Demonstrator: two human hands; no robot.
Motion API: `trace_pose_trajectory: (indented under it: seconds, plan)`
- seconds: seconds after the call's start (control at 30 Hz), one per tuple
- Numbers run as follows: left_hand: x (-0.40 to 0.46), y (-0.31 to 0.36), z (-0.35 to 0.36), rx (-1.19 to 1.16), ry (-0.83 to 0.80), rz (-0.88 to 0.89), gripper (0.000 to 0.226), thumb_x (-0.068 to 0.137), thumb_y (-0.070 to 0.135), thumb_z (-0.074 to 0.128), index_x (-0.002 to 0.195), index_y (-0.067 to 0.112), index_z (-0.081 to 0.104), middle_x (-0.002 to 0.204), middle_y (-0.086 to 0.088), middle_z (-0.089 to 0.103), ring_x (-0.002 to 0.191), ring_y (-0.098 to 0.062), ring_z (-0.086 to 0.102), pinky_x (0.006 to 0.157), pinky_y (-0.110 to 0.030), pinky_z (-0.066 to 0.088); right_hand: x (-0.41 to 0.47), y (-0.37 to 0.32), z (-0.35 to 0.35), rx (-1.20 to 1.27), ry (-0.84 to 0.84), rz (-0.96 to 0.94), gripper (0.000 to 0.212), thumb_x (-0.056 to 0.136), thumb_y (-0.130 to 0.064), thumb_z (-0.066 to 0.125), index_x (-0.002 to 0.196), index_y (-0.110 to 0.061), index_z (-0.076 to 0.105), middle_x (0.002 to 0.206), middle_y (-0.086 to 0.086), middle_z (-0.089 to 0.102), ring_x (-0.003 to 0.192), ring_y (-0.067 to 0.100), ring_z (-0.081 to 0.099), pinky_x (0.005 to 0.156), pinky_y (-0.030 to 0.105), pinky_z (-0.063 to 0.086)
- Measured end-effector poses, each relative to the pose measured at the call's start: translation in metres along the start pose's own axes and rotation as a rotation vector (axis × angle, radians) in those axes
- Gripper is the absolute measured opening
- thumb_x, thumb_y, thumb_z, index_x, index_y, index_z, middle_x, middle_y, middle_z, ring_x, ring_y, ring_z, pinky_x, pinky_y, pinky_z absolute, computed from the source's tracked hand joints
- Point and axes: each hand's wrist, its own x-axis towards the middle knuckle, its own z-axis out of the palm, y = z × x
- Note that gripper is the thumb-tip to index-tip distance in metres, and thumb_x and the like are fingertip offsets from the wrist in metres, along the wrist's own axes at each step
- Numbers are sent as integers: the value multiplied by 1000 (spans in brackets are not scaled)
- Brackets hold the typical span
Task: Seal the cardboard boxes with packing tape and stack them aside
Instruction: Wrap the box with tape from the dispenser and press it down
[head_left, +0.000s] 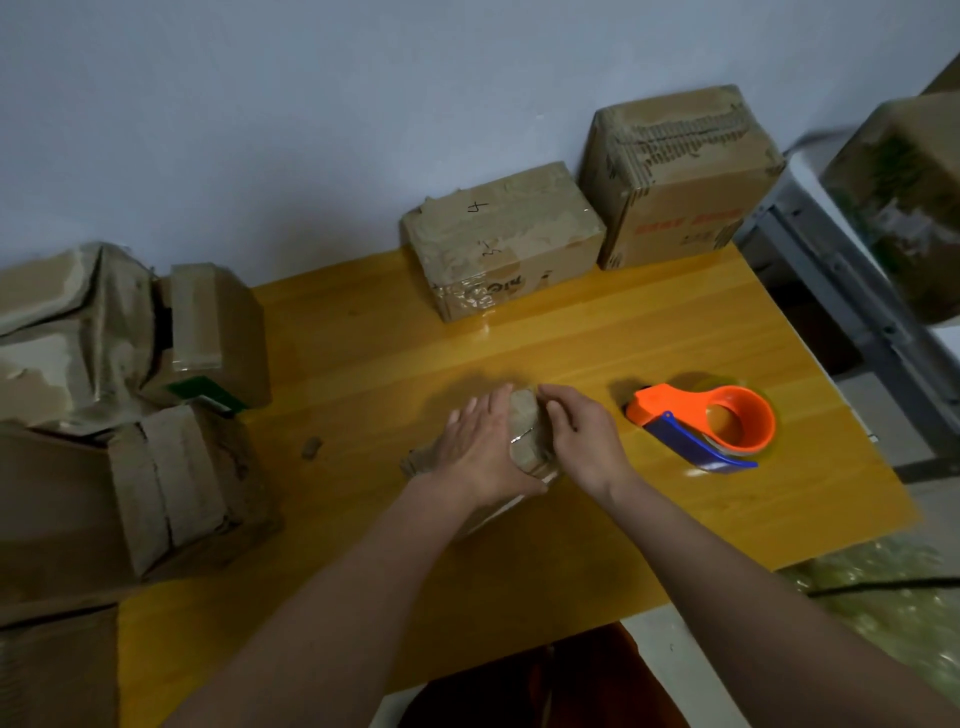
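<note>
A small cardboard box (525, 431) lies in the middle of the yellow wooden table (363, 353), mostly covered by my hands. My left hand (483, 447) lies flat on its top with the thumb hooked around its near edge. My right hand (582, 436) presses its fingers against the box's right side. An orange and blue tape dispenser (711, 423) lies on the table just right of my right hand, untouched. Two taped boxes stand at the back: a low one (498, 239) and a taller one (675, 171) against the wall.
Several worn, opened cardboard boxes (130, 405) pile up on the table's left side. A small cardboard scrap (310, 447) lies near them. A metal shelf frame (841, 291) with a wrapped box (904, 197) stands to the right. Bubble wrap (883, 603) lies at the lower right.
</note>
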Motion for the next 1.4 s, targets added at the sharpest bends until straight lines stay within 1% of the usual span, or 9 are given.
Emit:
trace_pose_trajectory:
  seconds: [0.13, 0.2, 0.27, 0.4, 0.53, 0.73, 0.93, 1.23, 1.4]
  plan:
    - [-3, -1, -2, 9, 34, -3, 119, 59, 53, 86, 150, 22, 15, 151, 5, 30, 143, -22, 21, 116, -37, 16, 7, 4, 2, -21, -195, 52, 32, 98, -6, 43, 125, -9, 60, 125, 12, 63, 118, 28, 55, 95, 32, 42]
    - [-5, 0, 1, 8, 52, -9, 116, 59, 53, 85, 148, 23, 18, 148, 6, 33, 140, -22, 25, 113, -36, 19, 14, 2, -2, -41, -75, 22, 28, 97, -8, 45, 118, -8, 64, 118, 12, 66, 112, 29, 57, 93, 34, 43]
    - [-6, 0, 5, 2, 83, -21, 112, 58, 55, 85, 145, 23, 22, 144, 6, 37, 135, -20, 31, 109, -36, 24, 16, -4, -1, -19, 37, -65, 25, 96, -7, 46, 112, -10, 65, 111, 10, 67, 107, 25, 59, 91, 30, 43]
    - [-6, -2, 10, -22, 115, -46, 105, 56, 56, 85, 138, 22, 29, 134, 6, 44, 127, -19, 37, 105, -36, 29, 14, -8, 7, -105, -173, -180, 34, 96, -4, 45, 125, -14, 60, 118, 8, 58, 117, 18, 49, 92, 10, 30]
    - [-8, -5, 13, -52, 143, -56, 105, 55, 57, 85, 138, 23, 29, 133, 6, 45, 126, -19, 38, 104, -35, 29, 17, -4, 7, -199, -193, -262, 32, 93, -4, 52, 123, -8, 60, 117, 8, 60, 117, 22, 46, 92, 14, 30]
    - [-12, -3, 16, -103, 187, -107, 101, 56, 55, 85, 136, 25, 31, 132, 6, 45, 126, -19, 39, 105, -35, 28, 25, -13, 19, 157, -194, 96, 28, 89, -8, 64, 118, -8, 65, 116, 7, 66, 110, 18, 60, 95, 25, 46]
    - [-14, -2, 17, -121, 184, -149, 117, 58, 56, 85, 150, 28, 17, 145, 4, 37, 136, -22, 31, 112, -37, 22, 27, -17, 17, -5, -238, 91, 31, 90, -11, 63, 121, -9, 65, 118, 5, 66, 111, 18, 59, 97, 30, 46]
    - [-21, 2, 20, -67, 198, -147, 113, 66, 61, 77, 150, 50, 2, 138, 1, 40, 126, -23, 36, 105, -38, 27, 31, -17, -10, -111, -290, 111, 15, 81, -6, 69, 94, -8, 76, 90, 7, 73, 80, 8, 57, 57, 16, 41]
    - [-20, -3, 21, -79, 258, -265, 107, 67, 69, 71, 150, 46, 8, 138, -3, 39, 125, -25, 37, 106, -40, 29, 1, 4, -33, -111, 105, -4, 15, 90, -11, 62, 89, -7, 76, 99, 7, 73, 95, 21, 66, 81, 26, 46]
